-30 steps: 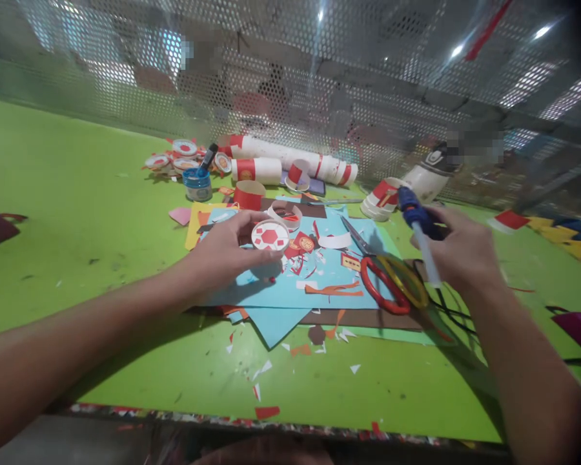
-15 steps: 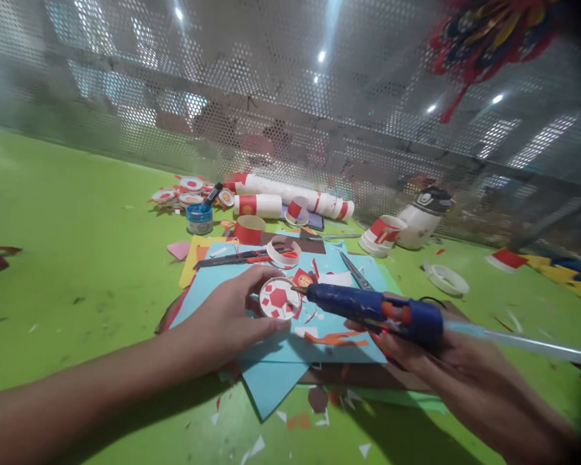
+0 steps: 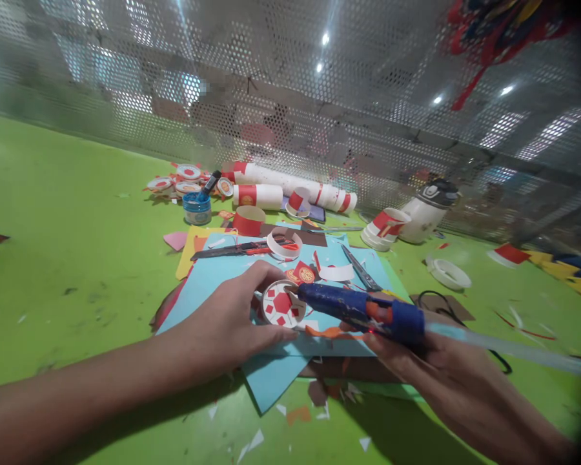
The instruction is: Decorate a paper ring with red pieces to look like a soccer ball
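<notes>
Between its thumb and fingers, my left hand (image 3: 239,313) grips a round white paper disc (image 3: 281,302) with red shapes on its face, tilted toward me. A blue hot glue gun (image 3: 358,307) lies in my right hand (image 3: 440,368), with a long clear glue stick (image 3: 508,345) out of its back. The gun's tip is over the disc's upper right edge; I cannot tell if they touch. Under both hands is light blue paper (image 3: 213,290), bearing orange paper strips (image 3: 332,332), a white paper ring (image 3: 284,244) and red paper pieces (image 3: 303,272).
Cutters (image 3: 237,249) and another knife (image 3: 361,268) rest on the paper. Behind are a blue-lidded jar (image 3: 197,210), white-and-red paper tubes (image 3: 290,184), a paper cup (image 3: 386,228) and a white flask (image 3: 426,210). A tape roll (image 3: 448,274) and black cord (image 3: 445,303) are on the right.
The glue gun has moved slightly left, its tip now farther over the disc. My left hand keeps its hold, the disc tilted a little more. The camera view has shifted slightly.
</notes>
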### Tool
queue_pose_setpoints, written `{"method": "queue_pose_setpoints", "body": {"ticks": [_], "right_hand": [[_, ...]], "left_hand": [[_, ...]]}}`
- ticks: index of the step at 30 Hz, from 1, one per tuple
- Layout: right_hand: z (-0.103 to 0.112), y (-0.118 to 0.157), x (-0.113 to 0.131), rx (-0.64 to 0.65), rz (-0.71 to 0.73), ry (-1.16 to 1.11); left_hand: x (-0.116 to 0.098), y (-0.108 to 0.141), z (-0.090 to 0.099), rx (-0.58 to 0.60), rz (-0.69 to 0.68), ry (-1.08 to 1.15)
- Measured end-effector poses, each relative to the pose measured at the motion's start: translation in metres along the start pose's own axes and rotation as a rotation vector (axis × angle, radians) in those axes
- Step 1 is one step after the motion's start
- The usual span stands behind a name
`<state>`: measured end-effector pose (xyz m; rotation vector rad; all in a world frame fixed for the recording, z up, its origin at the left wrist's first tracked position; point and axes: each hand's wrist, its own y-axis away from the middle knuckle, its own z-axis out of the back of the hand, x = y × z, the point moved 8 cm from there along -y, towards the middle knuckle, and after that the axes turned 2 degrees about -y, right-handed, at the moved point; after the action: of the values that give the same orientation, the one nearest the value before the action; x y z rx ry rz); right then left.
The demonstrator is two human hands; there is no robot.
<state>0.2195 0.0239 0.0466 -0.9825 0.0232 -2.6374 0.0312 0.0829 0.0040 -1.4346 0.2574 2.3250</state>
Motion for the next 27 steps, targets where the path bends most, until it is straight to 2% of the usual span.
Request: {"method": "queue_pose_setpoints", "body": {"ticks": [7,12,19,27], "right_hand": [[0.001,-0.001,0.002,-0.002,0.001,0.025],[-0.001,-0.005,0.001,0.017,-0.031,-0.056],[0.008,-0.001,0.006,-0.095,0.021,0.093],[0.007,0.000,0.008,-0.088,0.031,0.076]], "left_hand": [[0.002,0.000,-0.001,0.008,0.014,-0.025],[0.003,0.000,-0.002,0.010,0.020,-0.006],[0.001,0.001,-0.002,0.013,0.009,0.028],[0.002,0.001,-0.002,0.010,-0.002,0.040]]}}
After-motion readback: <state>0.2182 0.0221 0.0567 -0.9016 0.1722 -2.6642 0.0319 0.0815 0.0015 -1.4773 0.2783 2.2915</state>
